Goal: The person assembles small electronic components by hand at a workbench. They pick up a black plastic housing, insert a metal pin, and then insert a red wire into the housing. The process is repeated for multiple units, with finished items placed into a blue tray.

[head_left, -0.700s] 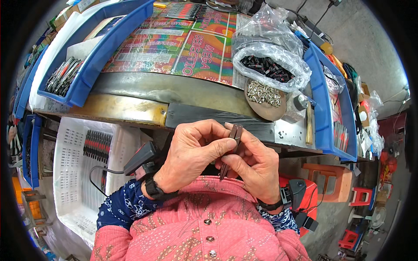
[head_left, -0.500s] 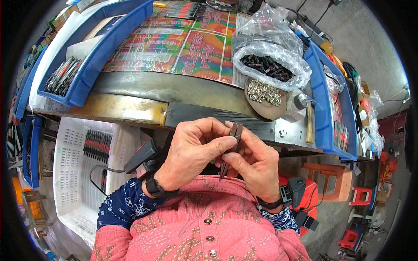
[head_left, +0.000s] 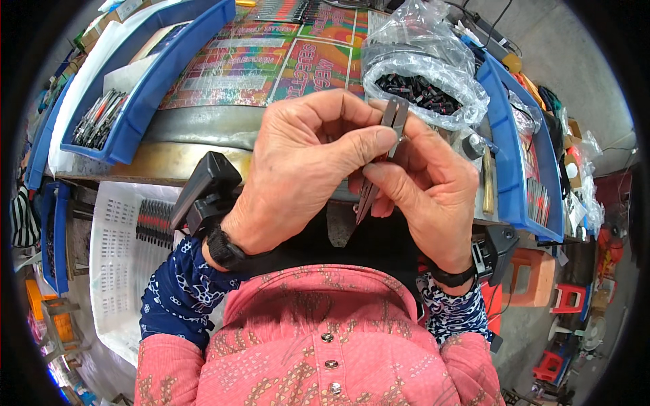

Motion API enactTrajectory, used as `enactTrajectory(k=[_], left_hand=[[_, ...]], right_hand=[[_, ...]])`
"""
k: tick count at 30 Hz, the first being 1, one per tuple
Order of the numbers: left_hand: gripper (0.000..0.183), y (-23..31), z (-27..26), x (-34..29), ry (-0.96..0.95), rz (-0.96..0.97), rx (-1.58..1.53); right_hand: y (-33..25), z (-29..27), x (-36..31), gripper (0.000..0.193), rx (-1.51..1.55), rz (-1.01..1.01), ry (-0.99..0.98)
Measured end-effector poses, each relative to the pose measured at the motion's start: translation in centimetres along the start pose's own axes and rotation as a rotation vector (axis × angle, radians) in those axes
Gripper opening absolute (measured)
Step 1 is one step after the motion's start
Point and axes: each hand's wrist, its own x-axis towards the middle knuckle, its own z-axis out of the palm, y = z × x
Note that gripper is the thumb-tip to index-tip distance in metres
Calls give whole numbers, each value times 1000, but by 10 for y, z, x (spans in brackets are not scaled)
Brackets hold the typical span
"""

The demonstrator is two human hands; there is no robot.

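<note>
In front of my chest, both hands meet around a slim dark piece (head_left: 393, 115) with two side-by-side strips at its upper end and a tapered, pointed lower end. Its exact kind is unclear. My left hand (head_left: 305, 159) is closed, its thumb pressing the piece's upper part from the left. My right hand (head_left: 437, 189) pinches it lower down from the right, the thumb across the front and the fingers curled behind. The fingers hide the middle of the piece. Beyond the right hand, a clear plastic bag (head_left: 472, 101) holds many small black parts (head_left: 420, 95).
Blue bins with slim black and red pieces stand at left (head_left: 132, 139) and right (head_left: 508, 172). A white basket (head_left: 112, 271) with similar pieces is low at left. Beside my right hand are a bottle (head_left: 474, 145) and a rod-like handle (head_left: 488, 183). Patterned sheets (head_left: 237, 74) cover the bench.
Both hands have risen with the dark piece, up and slightly right in the picture, and look larger. They now cover the brown dish of small silvery parts. The grip stays much the same.
</note>
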Motion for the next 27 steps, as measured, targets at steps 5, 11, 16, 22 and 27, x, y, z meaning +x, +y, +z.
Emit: enactTrajectory(k=[5,11,16,22,27], left_hand=[[14,11,-1,16,21,80,128],[15,14,-4,31,14,139,191],[15,14,-4,37,22,147,183],[15,11,-5,37,19,142,227],[9,6,-11,22,-45,-5,216]], right_hand=[[-8,-2,20,40,-1,-85,-19],[-10,-7,36,36,-21,-72,-40],[-9,-9,41,35,29,-71,-52],[-4,-13,40,35,5,-66,-60],[4,-20,26,33,-14,-98,-39]])
